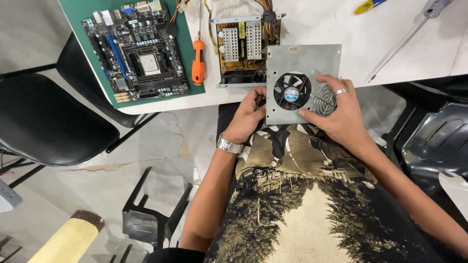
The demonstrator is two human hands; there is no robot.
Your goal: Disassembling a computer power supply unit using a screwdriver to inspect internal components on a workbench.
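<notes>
The metal cover [303, 63] with its black fan [291, 91] is held between both hands, just off the near edge of the table [341, 34], over the person's lap. Its far edge overlaps the open power supply [241, 48] that lies on the table.

The left hand [248, 117] grips the cover's near left edge, fingers curled around the rim, thumb on top. The wrist bends upward and wears a metal watch [229, 145]. The right hand [339, 114] clasps the cover's near right corner, palm down, fingers spread over the wire fan grille [323, 100], with a ring [340, 91] on one finger. Both forearms reach forward from the body, elbows apart.

On the table, a motherboard [139, 51] lies on a green mat [78, 9] at the left corner. An orange screwdriver [198, 61] rests between the motherboard and the power supply. A long screwdriver [409, 36] lies toward the right edge.
</notes>
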